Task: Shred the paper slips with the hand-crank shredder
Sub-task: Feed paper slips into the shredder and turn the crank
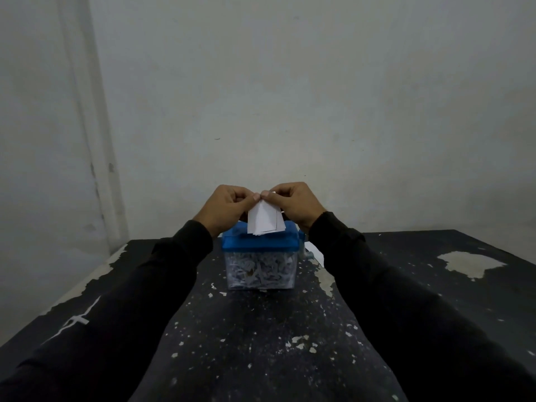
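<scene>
White paper slips [264,219] are hanging upright, lower ends just above the slot of the shredder [260,256], whose blue lid is sitting on a clear bin packed with shreds, standing mid-desk toward the far edge.

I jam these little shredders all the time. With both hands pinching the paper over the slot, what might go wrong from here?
1. The paper slips look like several layers held together; fed at once, they may jam the hand-crank shredder.
2. The clear bin already looks packed with shreds, so new strips could back up.
3. The left hand and right hand both pinch the paper, so nothing steadies the shredder on the table; it might shift.
</scene>
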